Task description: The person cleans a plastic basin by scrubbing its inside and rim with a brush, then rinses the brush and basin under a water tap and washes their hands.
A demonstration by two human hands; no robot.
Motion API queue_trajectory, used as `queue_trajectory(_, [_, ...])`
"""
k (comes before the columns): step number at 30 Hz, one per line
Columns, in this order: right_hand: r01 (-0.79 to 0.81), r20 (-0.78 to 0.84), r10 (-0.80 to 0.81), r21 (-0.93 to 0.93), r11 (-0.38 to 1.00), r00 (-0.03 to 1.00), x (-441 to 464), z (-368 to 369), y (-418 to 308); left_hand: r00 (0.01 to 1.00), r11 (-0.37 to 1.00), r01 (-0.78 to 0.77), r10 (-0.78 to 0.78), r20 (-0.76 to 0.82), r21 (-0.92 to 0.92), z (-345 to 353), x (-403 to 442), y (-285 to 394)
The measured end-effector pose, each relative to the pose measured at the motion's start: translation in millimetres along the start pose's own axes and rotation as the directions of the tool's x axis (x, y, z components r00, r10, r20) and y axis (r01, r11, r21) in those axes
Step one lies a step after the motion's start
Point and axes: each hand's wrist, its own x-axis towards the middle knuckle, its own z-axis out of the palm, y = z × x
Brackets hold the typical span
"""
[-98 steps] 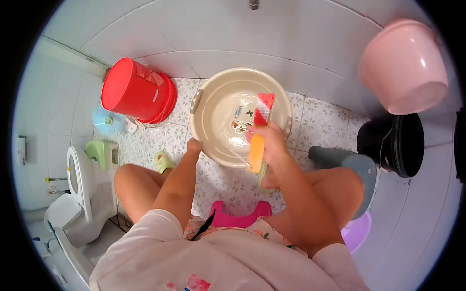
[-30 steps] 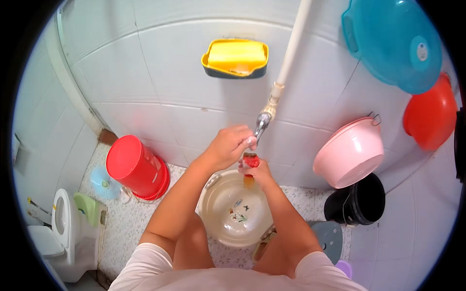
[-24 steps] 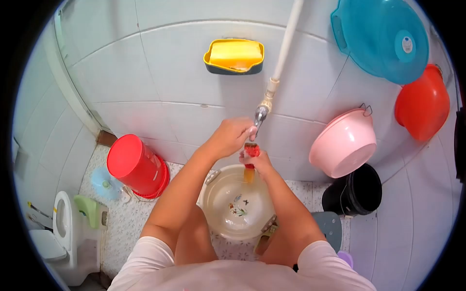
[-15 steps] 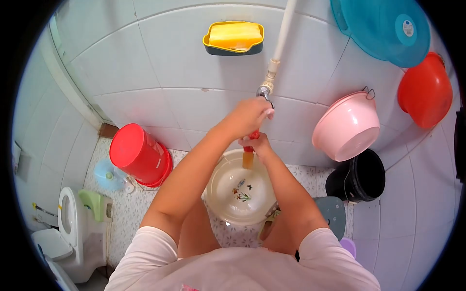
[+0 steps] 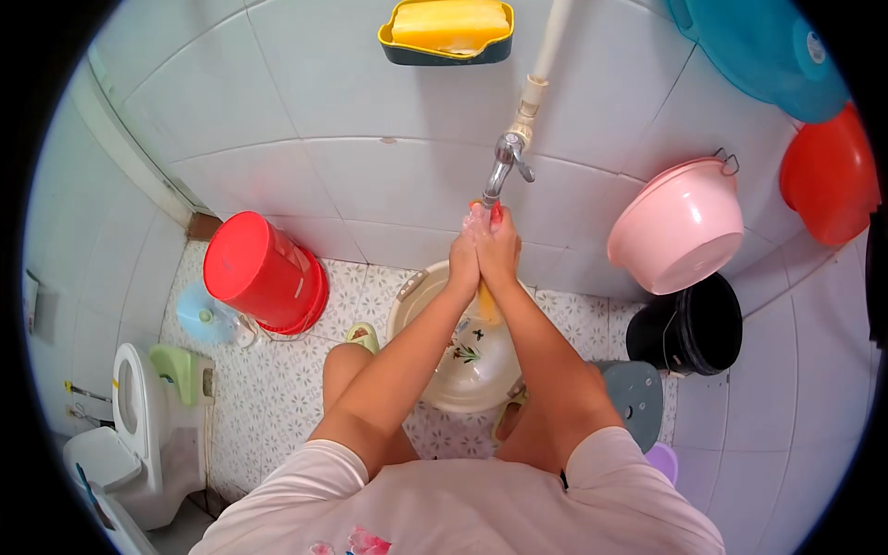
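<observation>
Under the spout of the chrome tap [image 5: 502, 166], both hands are together around a brush with a yellow-orange handle [image 5: 487, 303] and a red part that shows between the fingers. My right hand [image 5: 499, 245] is closed on the brush. Against it from the left, my left hand [image 5: 465, 257] has its fingers pressed together at the brush's upper end, which they partly hide. Water seems to run over the fingers. Below the hands a cream basin [image 5: 462, 393] with a flower print stands on the patterned floor.
A red bucket [image 5: 242, 264] is at the left wall, beside a toilet [image 5: 139, 407]. On the right are a hanging pink basin [image 5: 680, 227], a black bucket [image 5: 671, 333] and a grey stool [image 5: 636, 398]. A yellow soap holder [image 5: 446, 51] is fixed to the wall above.
My left hand has left the tap's handle and come down beside my right hand at the brush. The handle now points to the right. The view has tilted down a little.
</observation>
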Motion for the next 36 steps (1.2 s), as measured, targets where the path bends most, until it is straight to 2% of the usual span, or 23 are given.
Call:
queue_trajectory(2, [-0.027, 0.029, 0.028, -0.058, 0.998, 0.999, 0.6, -6.3, 0.8, 0.99, 0.986, -0.125, 0.132, -0.053, 0.113, 5.7, -4.0, -6.0])
queue_trajectory(5, [0.071, 0.014, -0.069, -0.178, 0.982, 0.997, 2.5, -6.1, -0.4, 0.987, 0.975, -0.121, 0.139, -0.083, 0.187, 1.1, -2.6, -14.7])
queue_trajectory(7, [0.416, -0.107, -0.41, 0.047, 0.908, 0.906, 9.0, 2.3, -4.5, 0.973, 0.944, -0.2, 0.223, -0.062, 0.261, -0.6, -6.6, -8.3])
queue_trajectory(8, [0.413, -0.105, -0.406, 0.048, 0.91, 0.908, 12.3, 2.6, -4.9, 0.952, 0.902, -0.279, 0.305, -0.029, 0.329, -1.5, -8.6, -5.3])
queue_trajectory(10, [0.284, 0.04, -0.287, 0.055, 0.957, 0.957, 22.1, -0.9, -3.5, 0.981, 0.927, -0.194, 0.194, 0.033, 0.322, -0.7, -10.5, 9.4])
queue_trajectory(12, [0.155, -0.015, -0.155, 0.026, 0.988, 0.988, 32.2, -5.8, -11.2, 0.992, 0.941, -0.108, 0.082, 0.094, 0.32, 6.6, -11.1, 30.9])
queue_trajectory(13, [0.022, -0.072, -0.021, 0.005, 1.0, 0.997, 31.8, -13.7, -26.2, 0.999, 0.891, -0.042, 0.024, 0.044, 0.452, 14.0, -11.7, 44.8])
queue_trajectory(14, [-0.171, 0.03, 0.169, 0.076, 0.982, 0.985, 31.3, -25.1, -41.0, 1.0, 0.82, 0.029, -0.027, -0.012, 0.572, 19.7, -9.8, 52.1])
queue_trajectory(15, [-0.173, 0.029, 0.172, 0.075, 0.982, 0.985, 29.5, -20.5, -36.2, 1.0, 0.82, 0.031, -0.029, -0.011, 0.572, 21.7, -3.8, 48.8])
queue_trajectory(17, [0.191, -0.13, -0.191, -0.013, 0.982, 0.973, 22.6, -3.4, -25.5, 0.973, 0.977, 0.206, -0.198, -0.119, 0.062, 22.2, 13.0, 33.2])
queue_trajectory(18, [0.188, -0.132, -0.188, -0.013, 0.982, 0.973, 17.2, 0.6, -25.7, 0.973, 0.976, 0.209, -0.201, -0.118, 0.065, 14.6, 24.4, 29.9])
queue_trajectory(19, [0.271, -0.066, -0.27, 0.023, 0.962, 0.961, 10.6, 4.1, -25.2, 0.97, 0.944, 0.237, -0.218, 0.106, -0.23, 2.8, 32.8, 34.0])
queue_trajectory(21, [0.349, 0.001, -0.349, 0.064, 0.935, 0.937, 7.1, 6.5, -23.3, 0.934, 0.815, 0.308, -0.162, 0.318, -0.491, -2.0, 34.0, 32.6])
queue_trajectory(23, [0.153, -0.007, -0.172, 0.494, 0.856, 0.985, 15.6, 10.4, -17.1, 0.992, 0.973, 0.125, -0.117, 0.05, -0.193, 16.1, 16.5, 45.0])
queue_trajectory(24, [0.15, -0.007, -0.168, 0.496, 0.855, 0.986, 23.3, 8.6, -7.8, 0.992, 0.974, 0.127, -0.119, 0.049, -0.189, 19.2, 17.0, 41.4])
queue_trajectory(25, [-0.049, 0.124, -0.023, 0.551, 0.833, 0.992, 31.2, 2.1, 2.2, 0.997, 0.992, -0.069, 0.072, -0.025, 0.109, 20.7, 17.7, 34.9])
queue_trajectory(26, [-0.247, 0.261, 0.111, 0.576, 0.779, 0.959, 35.5, -0.8, 11.5, 0.961, 0.884, -0.237, 0.274, -0.035, 0.404, 20.8, 18.8, 29.7])
queue_trajectory(30, [0.022, 0.005, -0.028, 0.484, 0.875, 1.0, 7.3, 5.9, -8.2, 0.906, 0.762, -0.395, 0.415, 0.082, 0.513, 8.9, 43.0, 32.0])
queue_trajectory(31, [0.12, -0.065, -0.101, 0.439, 0.891, 0.993, 0.3, 6.8, -9.1, 0.969, 0.986, -0.064, 0.024, 0.246, 0.155, -2.2, 72.9, 23.1])
queue_trajectory(32, [0.211, -0.129, -0.174, 0.384, 0.899, 0.976, -4.5, 7.1, -7.1, 0.814, 0.912, 0.389, -0.273, 0.512, -0.132, -8.6, 87.4, 15.5])
queue_trajectory(33, [0.207, -0.128, -0.17, 0.384, 0.9, 0.977, -1.8, 7.2, -3.1, 0.814, 0.91, 0.393, -0.277, 0.511, -0.131, -5.0, 83.6, 16.1])
queue_trajectory(35, [0.0, -0.026, 0.011, 0.391, 0.92, 1.0, 16.4, 7.8, 8.1, 0.964, 0.97, 0.241, -0.235, 0.121, -0.031, 12.9, 63.0, 22.5])
queue_trajectory(36, [-0.194, 0.097, 0.168, 0.476, 0.858, 0.981, 31.8, 6.4, 8.2, 0.97, 0.967, -0.241, 0.242, 0.003, 0.076, 20.9, 46.3, 16.7])
